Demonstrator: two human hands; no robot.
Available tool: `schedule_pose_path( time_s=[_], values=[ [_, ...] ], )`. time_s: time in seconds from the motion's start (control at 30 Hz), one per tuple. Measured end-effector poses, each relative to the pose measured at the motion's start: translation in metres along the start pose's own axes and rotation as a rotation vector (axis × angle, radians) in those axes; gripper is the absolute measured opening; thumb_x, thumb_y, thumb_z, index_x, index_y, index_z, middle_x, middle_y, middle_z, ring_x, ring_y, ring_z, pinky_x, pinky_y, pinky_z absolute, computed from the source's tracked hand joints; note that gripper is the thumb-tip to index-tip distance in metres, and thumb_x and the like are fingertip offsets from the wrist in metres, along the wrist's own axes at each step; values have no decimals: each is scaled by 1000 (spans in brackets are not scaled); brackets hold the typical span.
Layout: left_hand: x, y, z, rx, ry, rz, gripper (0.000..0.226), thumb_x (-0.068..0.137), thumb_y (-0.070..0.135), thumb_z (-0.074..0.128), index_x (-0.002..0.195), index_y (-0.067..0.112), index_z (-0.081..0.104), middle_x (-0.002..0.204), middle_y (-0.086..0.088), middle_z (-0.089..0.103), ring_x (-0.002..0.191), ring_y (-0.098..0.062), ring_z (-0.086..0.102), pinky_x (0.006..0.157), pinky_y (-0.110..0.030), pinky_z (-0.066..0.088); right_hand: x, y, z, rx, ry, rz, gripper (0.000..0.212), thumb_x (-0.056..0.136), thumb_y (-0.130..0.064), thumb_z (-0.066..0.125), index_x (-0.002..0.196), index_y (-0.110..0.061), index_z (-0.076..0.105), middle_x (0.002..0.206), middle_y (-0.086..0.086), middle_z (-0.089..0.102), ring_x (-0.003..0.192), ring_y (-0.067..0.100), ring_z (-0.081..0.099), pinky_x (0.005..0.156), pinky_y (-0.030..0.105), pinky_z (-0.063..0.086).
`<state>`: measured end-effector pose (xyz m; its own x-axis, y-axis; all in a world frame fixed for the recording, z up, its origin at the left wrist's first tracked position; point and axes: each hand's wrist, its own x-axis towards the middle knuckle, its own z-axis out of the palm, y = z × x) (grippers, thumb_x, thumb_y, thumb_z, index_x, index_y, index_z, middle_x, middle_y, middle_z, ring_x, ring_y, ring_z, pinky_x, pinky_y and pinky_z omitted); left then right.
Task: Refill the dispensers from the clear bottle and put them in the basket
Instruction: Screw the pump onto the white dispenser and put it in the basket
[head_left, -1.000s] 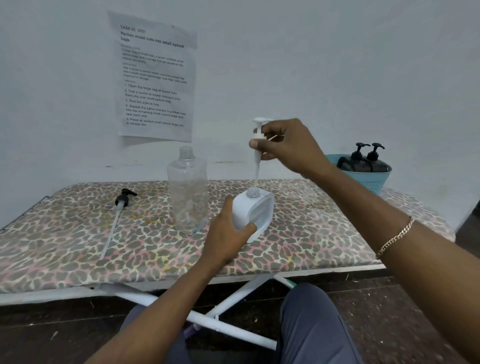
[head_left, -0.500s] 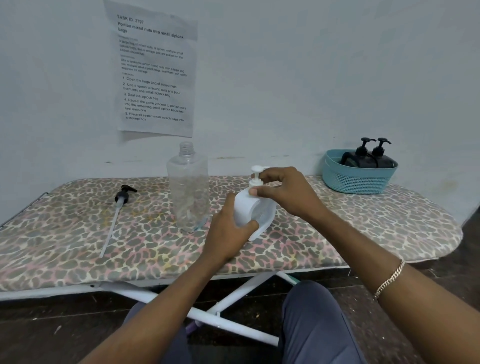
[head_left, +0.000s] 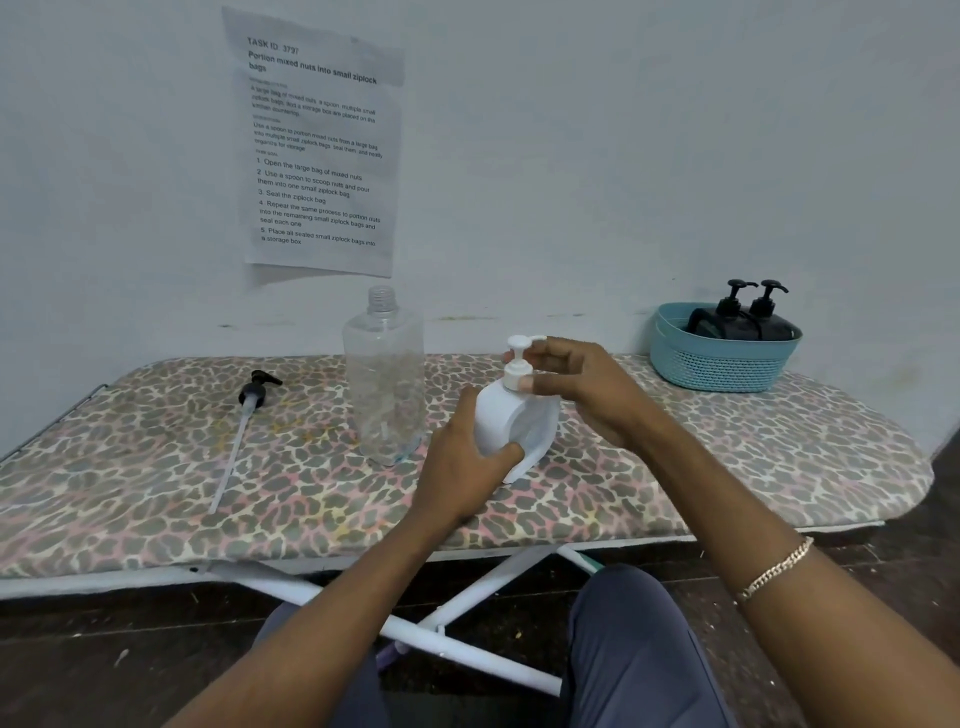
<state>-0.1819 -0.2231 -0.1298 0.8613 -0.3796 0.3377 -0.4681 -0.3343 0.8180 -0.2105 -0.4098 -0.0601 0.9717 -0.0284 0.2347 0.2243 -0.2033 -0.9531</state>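
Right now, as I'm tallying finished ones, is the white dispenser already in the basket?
No, the white dispenser stands on the board, gripped by the left hand; the basket holds two black dispensers.

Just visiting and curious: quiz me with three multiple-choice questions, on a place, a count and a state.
1. How many black dispensers stand in the teal basket? A one B two C four
2. Where is the loose black pump? A in the basket B on the floor C on the ironing board, left of the clear bottle
3. The clear bottle's neck is: A capped B open C corked
Answers: 1 B: two pump heads show. 2 C: its tube lies on the cover. 3 B: bare threads show.
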Motion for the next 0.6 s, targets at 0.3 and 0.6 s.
schedule_pose_path(
  time_s=[0.3,0.6],
  values=[
    [-1,-2,0,-6,4,-6,74,81,47,68,147,35,38,116,6,66,93,-11,68,73,-41,61,6,11,27,-221,247,-43,41,75,-36,92,94,-17,61,91,2,65,82,10,60,76,30,47],
    [0,0,1,-18,-3,-1,60,78,46,66,133,34,44,111,7,65,91,-12,66,72,-42,60,7,-5,-5,-1,-57,23,26,87,-4,79,113,-5,78,115,10,78,112,23,73,92,28,55]
  ],
)
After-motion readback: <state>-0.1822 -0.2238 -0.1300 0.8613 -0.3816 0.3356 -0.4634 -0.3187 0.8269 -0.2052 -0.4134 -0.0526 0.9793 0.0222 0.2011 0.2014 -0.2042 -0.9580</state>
